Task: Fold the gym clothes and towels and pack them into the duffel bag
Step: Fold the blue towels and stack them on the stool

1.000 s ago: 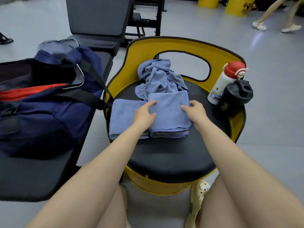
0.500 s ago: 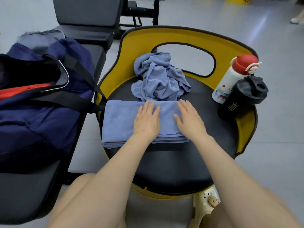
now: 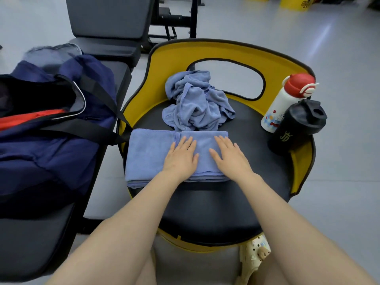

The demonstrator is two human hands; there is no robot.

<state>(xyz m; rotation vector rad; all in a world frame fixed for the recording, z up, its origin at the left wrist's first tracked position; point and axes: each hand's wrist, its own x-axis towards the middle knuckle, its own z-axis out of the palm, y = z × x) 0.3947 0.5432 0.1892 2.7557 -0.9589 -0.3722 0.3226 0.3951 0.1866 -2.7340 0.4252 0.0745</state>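
A folded blue towel [image 3: 148, 155] lies across the left front of the black seat of a yellow-backed chair [image 3: 216, 204]. My left hand [image 3: 182, 159] and my right hand [image 3: 230, 157] rest flat on its right half, palms down, fingers spread, gripping nothing. Behind it sits a crumpled blue towel [image 3: 197, 103] in a heap. On the left, a navy duffel bag [image 3: 51, 138] stands unzipped on a black bench [image 3: 30, 243], with red cloth [image 3: 26, 120] showing inside.
A white bottle with a red cap [image 3: 285, 101] and a black shaker bottle [image 3: 296, 126] stand at the chair's right edge. A second bench seat [image 3: 109, 21] and a black rack [image 3: 174, 17] stand behind. Grey floor lies to the right.
A second ago my fingers pinched the towel's upper fold; both hands now lie flat on the folded towel. The view has shifted slightly.
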